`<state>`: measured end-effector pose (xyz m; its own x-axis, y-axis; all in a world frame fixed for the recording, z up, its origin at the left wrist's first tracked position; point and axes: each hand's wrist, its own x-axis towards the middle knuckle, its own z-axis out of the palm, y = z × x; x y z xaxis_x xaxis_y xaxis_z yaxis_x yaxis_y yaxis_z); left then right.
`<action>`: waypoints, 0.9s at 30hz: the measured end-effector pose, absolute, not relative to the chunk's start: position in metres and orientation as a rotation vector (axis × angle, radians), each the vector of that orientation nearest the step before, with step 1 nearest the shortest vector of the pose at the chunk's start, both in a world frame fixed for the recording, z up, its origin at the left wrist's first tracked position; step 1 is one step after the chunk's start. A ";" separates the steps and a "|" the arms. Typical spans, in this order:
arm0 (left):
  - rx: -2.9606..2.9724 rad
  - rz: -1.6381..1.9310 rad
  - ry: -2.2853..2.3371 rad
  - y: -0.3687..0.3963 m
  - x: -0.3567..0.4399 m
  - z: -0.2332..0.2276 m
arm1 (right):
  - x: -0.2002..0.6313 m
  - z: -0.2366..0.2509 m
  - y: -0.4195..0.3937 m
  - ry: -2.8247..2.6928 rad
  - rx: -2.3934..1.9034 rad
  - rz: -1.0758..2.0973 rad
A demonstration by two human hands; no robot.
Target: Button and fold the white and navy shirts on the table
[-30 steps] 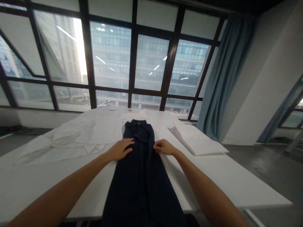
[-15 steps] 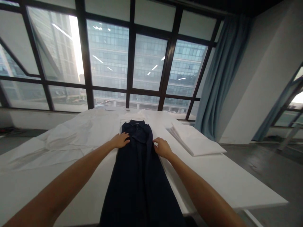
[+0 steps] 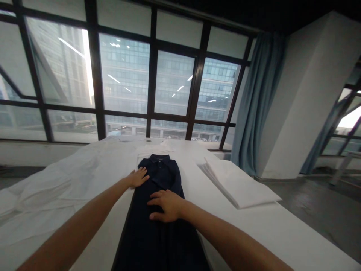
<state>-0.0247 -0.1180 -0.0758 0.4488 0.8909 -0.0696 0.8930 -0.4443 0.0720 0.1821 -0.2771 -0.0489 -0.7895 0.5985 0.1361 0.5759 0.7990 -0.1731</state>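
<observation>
A long navy-blue collared garment [image 3: 158, 241] lies on the white table, with its collar and small buttons at the far end and its lower part running toward me past the frame's bottom. My left hand [image 3: 138, 177] rests on its left shoulder area, open, fingers spread. Over the middle of its chest is my right hand [image 3: 167, 205], also open, with fingers apart and pointing left. Whether the right palm presses on the cloth or hovers just above it, I cannot tell. A sleeve appears to lie folded along the garment's right side.
Rumpled white cloth or sheeting [image 3: 56, 180] covers the left of the white table [image 3: 254, 233]. A folded white stack [image 3: 239, 182] lies on the right. Beyond stand large dark-framed windows, a blue curtain [image 3: 255, 105] and a pale column [image 3: 299, 101].
My right hand has moved from the garment's right edge leftward onto its middle, and its fingers have spread. My left hand stays on the left shoulder area. The view has shifted slightly.
</observation>
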 end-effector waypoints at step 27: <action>2.243 0.337 1.422 -0.194 0.090 -0.043 | 0.277 -0.028 -0.115 -2.840 -1.401 -0.731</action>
